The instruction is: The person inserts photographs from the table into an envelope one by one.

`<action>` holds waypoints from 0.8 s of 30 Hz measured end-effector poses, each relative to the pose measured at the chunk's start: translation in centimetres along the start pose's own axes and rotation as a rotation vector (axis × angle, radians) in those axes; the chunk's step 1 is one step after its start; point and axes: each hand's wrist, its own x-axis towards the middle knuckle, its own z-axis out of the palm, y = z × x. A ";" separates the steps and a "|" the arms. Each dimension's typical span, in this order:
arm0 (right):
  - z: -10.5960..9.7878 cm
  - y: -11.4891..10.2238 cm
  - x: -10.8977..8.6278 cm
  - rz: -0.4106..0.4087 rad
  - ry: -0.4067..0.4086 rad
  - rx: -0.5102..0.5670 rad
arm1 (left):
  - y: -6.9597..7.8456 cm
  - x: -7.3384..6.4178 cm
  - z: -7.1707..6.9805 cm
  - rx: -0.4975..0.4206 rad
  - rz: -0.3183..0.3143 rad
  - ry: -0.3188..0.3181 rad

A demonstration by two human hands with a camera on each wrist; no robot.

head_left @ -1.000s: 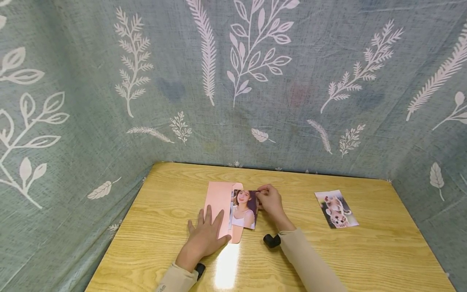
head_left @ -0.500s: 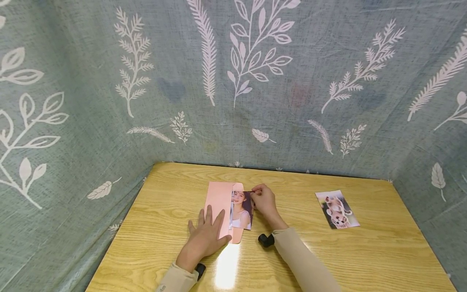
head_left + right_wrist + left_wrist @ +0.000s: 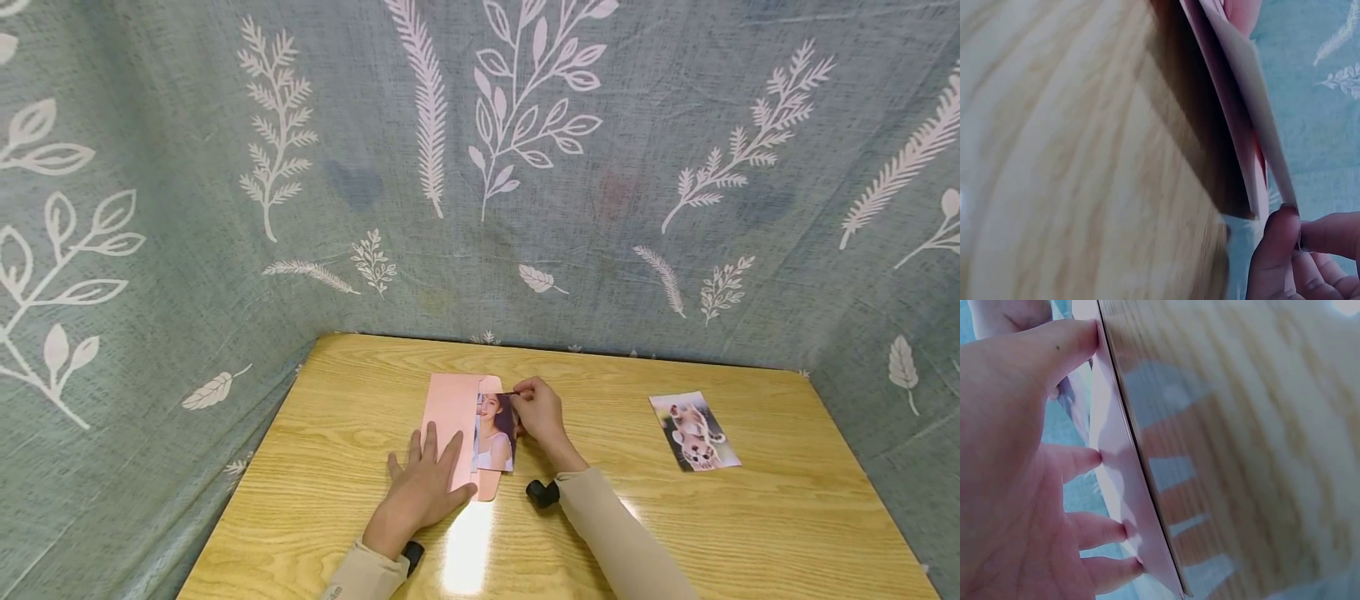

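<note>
A pink envelope [image 3: 450, 396] lies on the table with its flap [image 3: 487, 485] spread to the right. My left hand [image 3: 422, 487] rests on its lower part, fingers spread and straight; in the left wrist view the fingertips [image 3: 1130, 532] press on the pink paper. A portrait photo [image 3: 495, 437] overlaps the flap, its left edge at the envelope's mouth. My right hand [image 3: 538, 414] pinches the photo's upper right corner between thumb and finger. In the right wrist view the photo [image 3: 1260, 100] tilts up off the envelope's flap [image 3: 1225, 106].
A second photo [image 3: 693, 432], of a kitten, lies on the wooden table [image 3: 795, 517] to the right. A patterned cloth [image 3: 570, 275] hangs behind the table and at both sides. Black wrist cameras sit at both sleeves.
My right hand has moved left with the portrait photo, which now shows less beyond the envelope's mouth. The left hand has stayed in place on the envelope.
</note>
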 end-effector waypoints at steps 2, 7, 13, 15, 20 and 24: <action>0.2 0.0 0.1 0.004 -0.001 -0.004 | 0.0 0.0 0.0 -0.002 -0.001 -0.002; 0.9 0.0 0.1 0.015 -0.014 0.013 | 0.0 0.0 0.1 -0.006 -0.001 -0.002; 1.8 -0.2 0.0 0.025 -0.017 0.034 | -0.2 0.0 0.2 -0.003 0.004 0.000; 2.1 -0.3 0.0 0.018 -0.014 0.028 | -0.2 0.0 0.2 -0.001 0.003 -0.001; 2.8 -0.7 0.0 -0.004 -0.008 0.005 | -0.1 0.0 0.0 0.006 0.003 -0.001; 3.3 -1.0 -0.1 -0.017 -0.005 -0.001 | -0.1 0.0 0.0 0.017 0.002 -0.005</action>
